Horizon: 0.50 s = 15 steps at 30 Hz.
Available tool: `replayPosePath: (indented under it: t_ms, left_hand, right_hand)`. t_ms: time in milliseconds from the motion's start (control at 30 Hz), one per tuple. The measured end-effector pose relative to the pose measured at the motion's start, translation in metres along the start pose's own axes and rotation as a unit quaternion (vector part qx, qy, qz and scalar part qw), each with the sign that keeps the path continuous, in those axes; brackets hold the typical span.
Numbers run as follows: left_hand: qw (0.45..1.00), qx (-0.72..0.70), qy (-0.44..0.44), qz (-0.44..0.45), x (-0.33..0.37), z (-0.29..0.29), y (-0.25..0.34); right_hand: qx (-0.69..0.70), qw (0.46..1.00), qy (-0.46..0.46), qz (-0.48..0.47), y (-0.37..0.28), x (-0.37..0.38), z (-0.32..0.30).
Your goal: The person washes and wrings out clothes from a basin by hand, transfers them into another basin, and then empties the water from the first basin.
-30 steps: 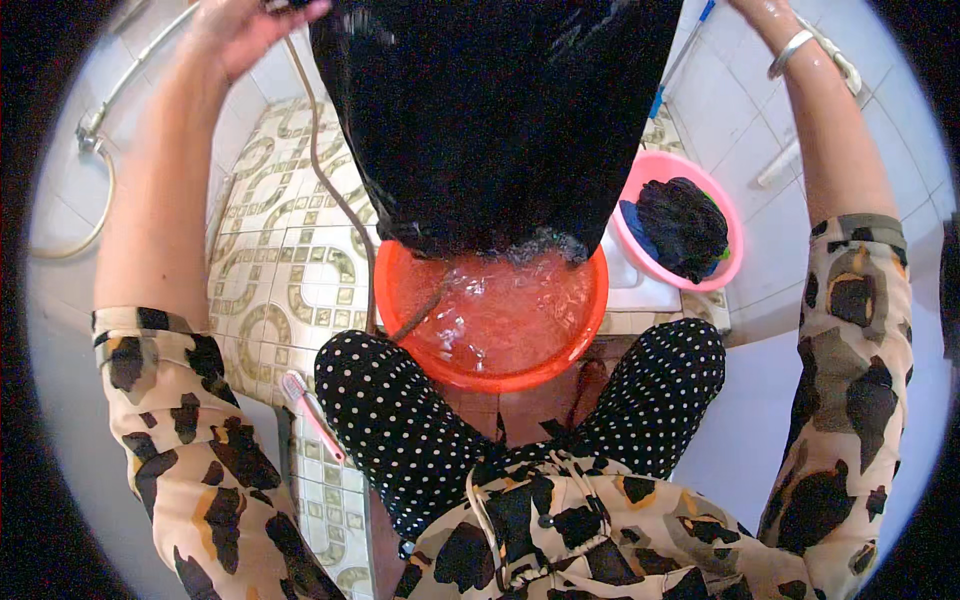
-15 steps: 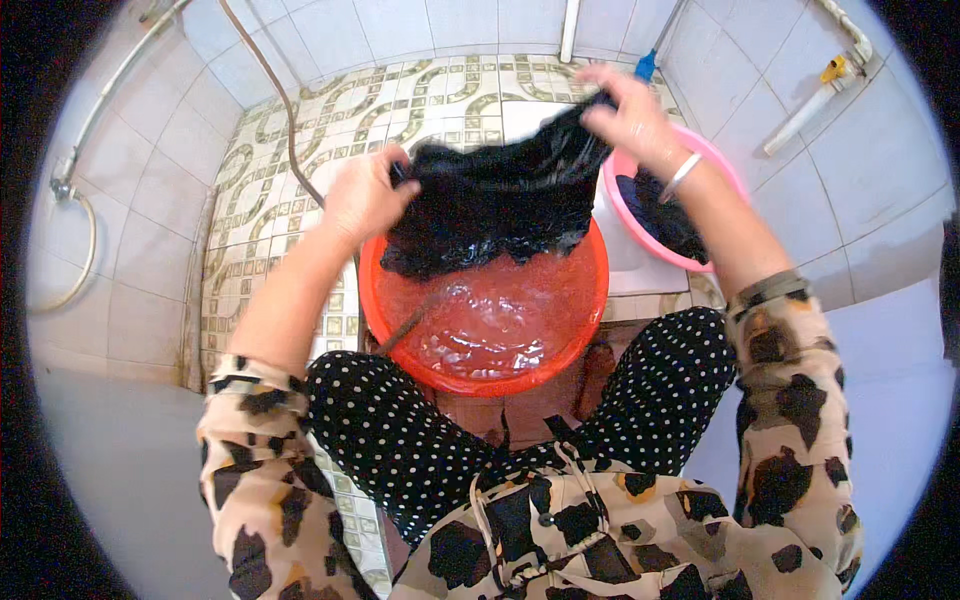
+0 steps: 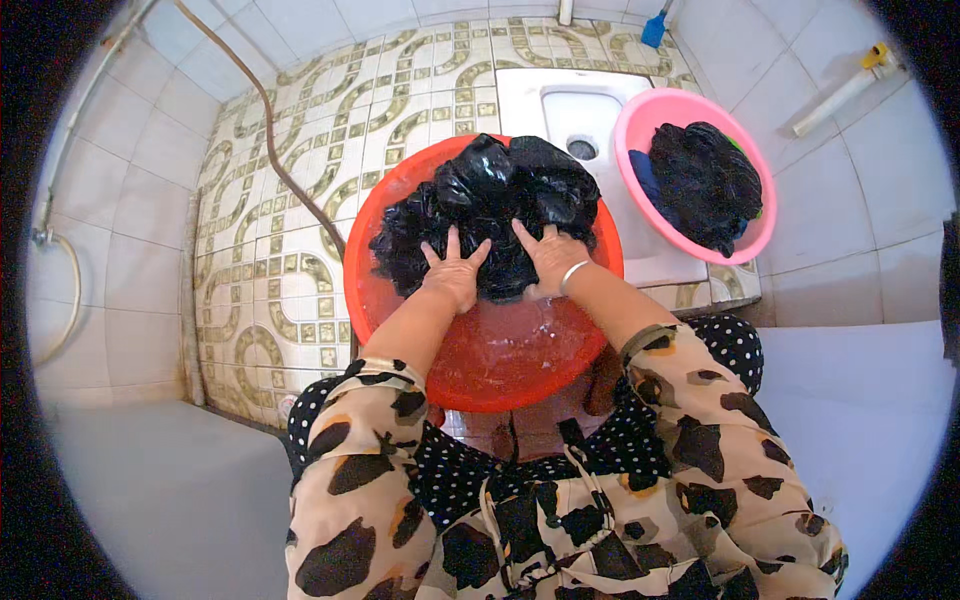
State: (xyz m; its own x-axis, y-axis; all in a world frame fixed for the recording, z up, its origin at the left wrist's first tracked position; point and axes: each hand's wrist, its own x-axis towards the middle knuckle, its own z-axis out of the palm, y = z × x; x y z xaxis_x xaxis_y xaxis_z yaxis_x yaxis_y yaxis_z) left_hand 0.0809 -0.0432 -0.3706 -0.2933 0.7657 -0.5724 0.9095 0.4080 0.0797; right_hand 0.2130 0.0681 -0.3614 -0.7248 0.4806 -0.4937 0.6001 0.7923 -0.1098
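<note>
A wet black garment (image 3: 480, 190) lies bunched in the red basin (image 3: 490, 385), its upper folds puffed up above the water. On its near side my left hand (image 3: 454, 272) presses down with the fingers spread. Beside it my right hand (image 3: 553, 262), with a silver bangle at the wrist, also rests on the cloth, fingers apart. Neither hand grips the fabric. Water shows in the near half of the basin. What kind of garment it is cannot be made out.
A pink basin (image 3: 767, 215) holding dark clothes (image 3: 700, 185) stands at the right, partly over a white squat toilet (image 3: 520, 95). A brown hose (image 3: 275, 150) runs down to the red basin's left side. A blue brush (image 3: 654, 30) stands at the far wall.
Both hands have come down from holding the black garment stretched above the red basin. They have let go of its edges and now press it into the water.
</note>
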Motion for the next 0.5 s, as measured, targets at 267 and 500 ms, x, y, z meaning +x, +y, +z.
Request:
replayPosePath:
  t_ms: [267,500]
  left_hand:
    - [0.997,-0.072,-0.015,0.001,0.038,0.029,0.007]
    - [0.988,-0.114,-0.074,0.074,-0.006,-0.032,-0.033]
  right_hand:
    - [-0.103,0.898,0.428,0.029,0.033,0.055,0.106]
    - [-0.217,0.945,-0.227,-0.097,-0.011,-0.010,-0.006]
